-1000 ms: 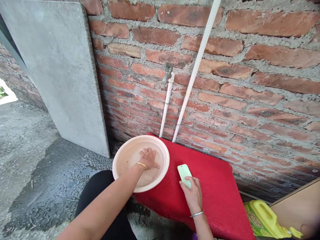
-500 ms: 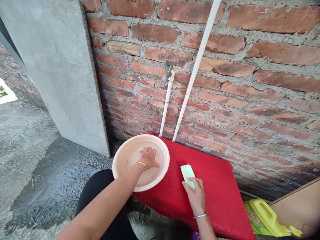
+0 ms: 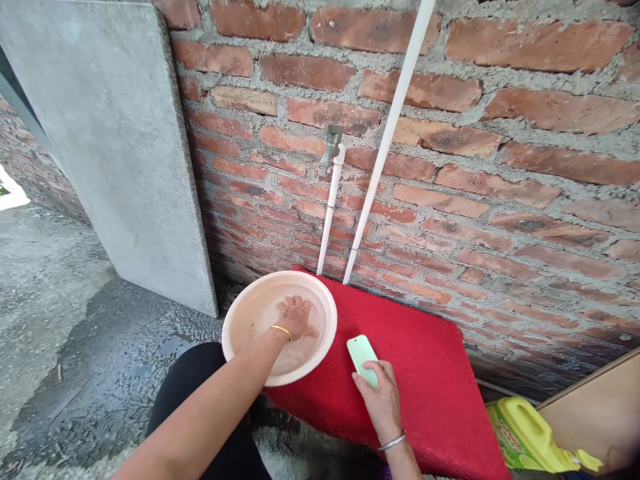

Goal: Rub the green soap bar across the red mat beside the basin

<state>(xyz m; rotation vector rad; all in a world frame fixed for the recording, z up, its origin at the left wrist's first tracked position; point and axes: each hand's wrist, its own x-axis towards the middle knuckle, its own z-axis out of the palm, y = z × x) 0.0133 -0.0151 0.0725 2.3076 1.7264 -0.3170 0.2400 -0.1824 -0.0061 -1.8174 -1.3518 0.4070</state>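
Note:
My left hand (image 3: pixel 295 319) lies in the water of a pale pink basin (image 3: pixel 327 340), fingers spread, with a gold bangle at the wrist. I see nothing held in it. Over the red cloth cover (image 3: pixel 425 373), my right hand (image 3: pixel 381 400) grips a pale green oblong plastic piece (image 3: pixel 361 353) with a small hole at its far end. Its underside is hidden, so I cannot tell whether it has bristles. The thumb is on its left side, the fingers on its right. The basin sits at the left end of the red surface.
A metal tap (image 3: pixel 331 147) on a white pipe (image 3: pixel 327 227) rises behind the basin, before a brick wall (image 3: pixel 430 173). A grey slab (image 3: pixel 125 147) leans at left above wet floor (image 3: pixel 150 333). At lower right lies a yellow-green jug (image 3: pixel 525 433) beside a tan board (image 3: pixel 595 407).
My right hand has shifted slightly left toward the basin, carrying the pale green piece. My left hand stays spread in the water. The view has moved a little.

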